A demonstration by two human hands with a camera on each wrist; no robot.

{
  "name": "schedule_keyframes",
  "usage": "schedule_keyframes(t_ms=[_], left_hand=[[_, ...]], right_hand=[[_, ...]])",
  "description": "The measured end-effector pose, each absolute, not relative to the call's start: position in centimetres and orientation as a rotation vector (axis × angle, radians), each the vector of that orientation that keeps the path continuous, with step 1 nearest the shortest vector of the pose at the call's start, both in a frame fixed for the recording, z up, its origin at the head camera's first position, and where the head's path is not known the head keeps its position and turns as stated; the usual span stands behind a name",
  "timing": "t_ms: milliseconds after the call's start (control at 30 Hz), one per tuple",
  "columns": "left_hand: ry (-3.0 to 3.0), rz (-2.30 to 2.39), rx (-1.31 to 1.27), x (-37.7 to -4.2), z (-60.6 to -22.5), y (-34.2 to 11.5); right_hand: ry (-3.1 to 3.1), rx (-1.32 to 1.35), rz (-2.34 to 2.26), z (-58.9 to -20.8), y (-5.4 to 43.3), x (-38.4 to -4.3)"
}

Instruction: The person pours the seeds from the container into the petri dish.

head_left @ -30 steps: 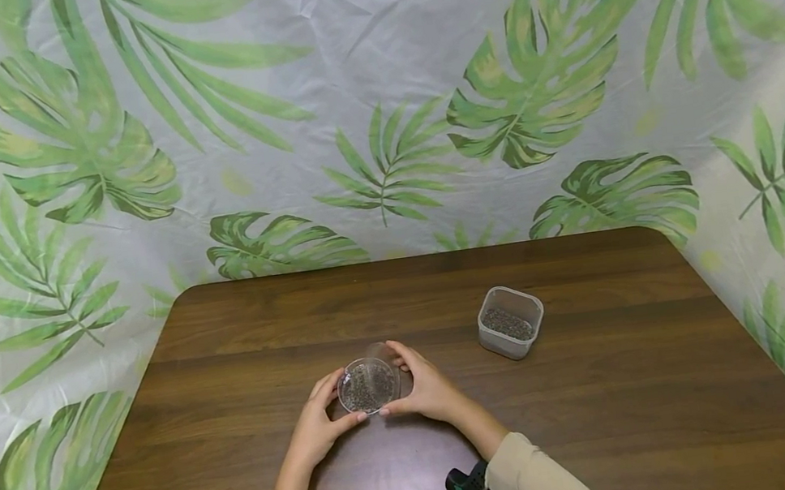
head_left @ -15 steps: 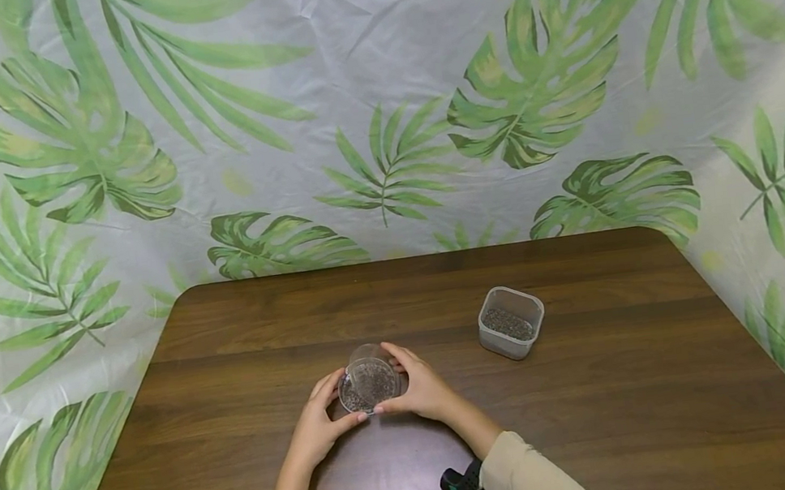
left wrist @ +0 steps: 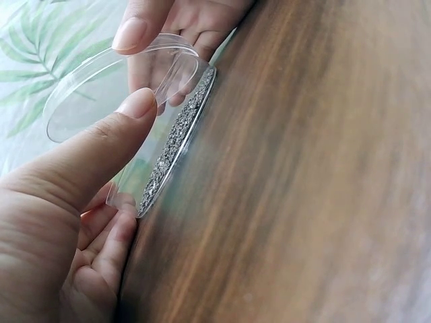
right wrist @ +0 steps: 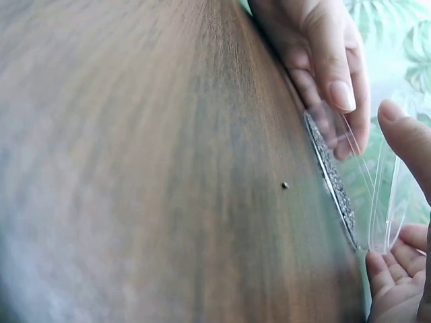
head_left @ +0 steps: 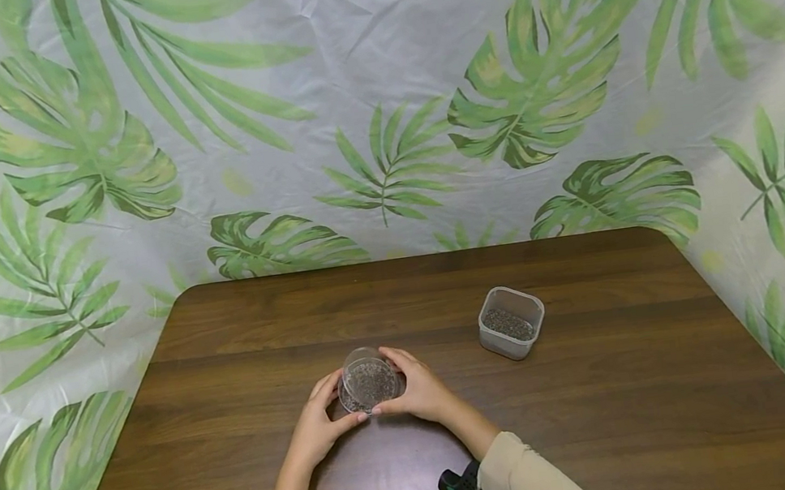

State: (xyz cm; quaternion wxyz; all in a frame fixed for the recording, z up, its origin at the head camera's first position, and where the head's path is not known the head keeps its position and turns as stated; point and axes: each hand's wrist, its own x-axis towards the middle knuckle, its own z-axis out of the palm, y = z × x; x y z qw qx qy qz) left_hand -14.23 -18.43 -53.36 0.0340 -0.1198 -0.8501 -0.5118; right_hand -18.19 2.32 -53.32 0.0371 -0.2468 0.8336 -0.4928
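A clear round petri dish (head_left: 345,405) with a layer of dark grey grains sits on the table in front of me. My left hand (head_left: 314,426) grips its left side, thumb at the near rim and fingers round the far side. Between thumb and fingers, my right hand (head_left: 422,389) holds the clear lid (head_left: 360,353) over the dish. In the left wrist view the lid (left wrist: 71,101) is tilted above the grains (left wrist: 172,145). The right wrist view shows the lid (right wrist: 381,208) edge-on beside the dish wall; whether they touch I cannot tell.
A translucent square plastic tub (head_left: 501,344) with similar grey grains stands on the brown wooden table (head_left: 637,378), to the right and farther back. One small dark speck (right wrist: 285,185) lies on the tabletop. A leaf-patterned curtain (head_left: 384,58) hangs behind the table.
My right hand has moved slightly left with the lid, which now covers more of the petri dish in the head view. The left hand and the tub have stayed put.
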Motion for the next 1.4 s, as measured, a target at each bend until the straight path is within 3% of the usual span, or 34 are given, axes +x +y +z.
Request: schedule_keyframes(t_ms=[433, 767, 1067, 1400], left_hand=[[-2.613, -1.575, -0.365, -14.2, -53.4, -18.3], [-2.557, -1.656, -0.420, -13.0, -50.3, -17.6], [-2.574, -1.653, -0.401, -14.2, -53.3, -18.5], [-2.593, -1.640, -0.388, -14.2, -53.4, -18.5]], right_hand=[[2.631, -0.819, -1.408, -53.1, 2.3, -18.0], [2.622, -0.856, -1.397, -53.2, 2.2, -18.0], [2.637, -0.885, -1.358, -53.4, 2.2, -18.0], [2.646, -0.931, -1.339, -53.4, 2.1, -17.9]])
